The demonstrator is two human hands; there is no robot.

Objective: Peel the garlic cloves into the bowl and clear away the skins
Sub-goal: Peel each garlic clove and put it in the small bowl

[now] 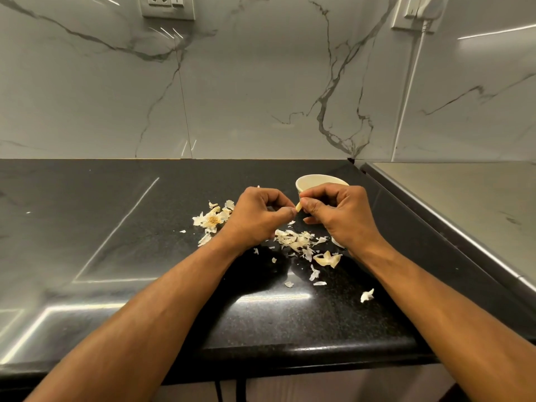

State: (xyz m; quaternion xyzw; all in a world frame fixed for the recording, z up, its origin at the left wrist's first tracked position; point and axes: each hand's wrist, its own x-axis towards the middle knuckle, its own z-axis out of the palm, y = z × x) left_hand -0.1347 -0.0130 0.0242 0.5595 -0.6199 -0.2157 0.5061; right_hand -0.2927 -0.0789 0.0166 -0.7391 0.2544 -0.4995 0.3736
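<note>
A small pale garlic clove (298,206) sits between my two hands above the black counter. My right hand (338,211) pinches it with thumb and fingertips, and my left hand (261,214) has its curled fingers and thumb at the clove's other end. Just behind my right hand stands a cream bowl (311,182); its inside is mostly hidden. Loose garlic skins (295,242) lie in a heap under and in front of my hands. The spent garlic root with papery skin (213,219) lies to the left of my left hand.
The black counter (116,227) runs left to the marble wall. A raised steel surface (464,204) borders it on the right. Stray skin flakes (367,295) lie near the front edge. Wall sockets (166,5) and a plugged white cable (412,82) are on the backsplash.
</note>
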